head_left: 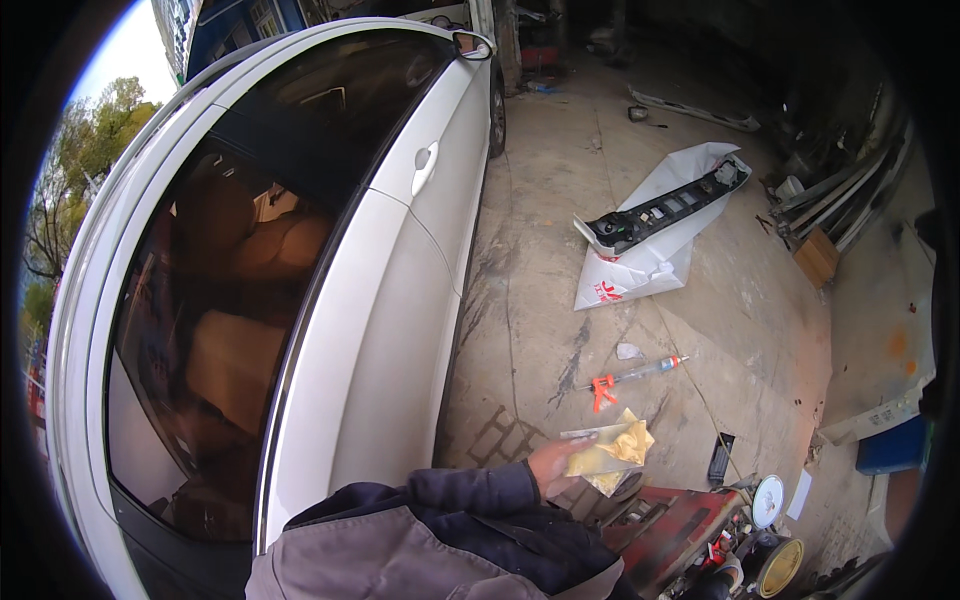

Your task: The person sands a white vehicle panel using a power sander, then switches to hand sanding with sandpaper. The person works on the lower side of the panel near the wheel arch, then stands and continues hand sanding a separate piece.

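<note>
My left hand (552, 468) comes out of a dark sleeve that reaches across to the right. Its fingers are closed on the edge of a thin, flat putty board (590, 461). A thick lump of yellow putty (629, 444) lies on the board's far side. Yellow-smeared corners jut out above and below; whether they belong to a second sheet I cannot tell. My right hand does not show. Past the board, an orange-handled caulking gun (603, 388) with a clear tube lies on the concrete floor.
A white car (400, 270) stands along the left. Ahead, a black and white car part (660, 212) rests on a white plastic sheet (640, 276). A red cart (672, 530) with cans is at lower right. Long trim pieces (845, 195) lean near the right wall.
</note>
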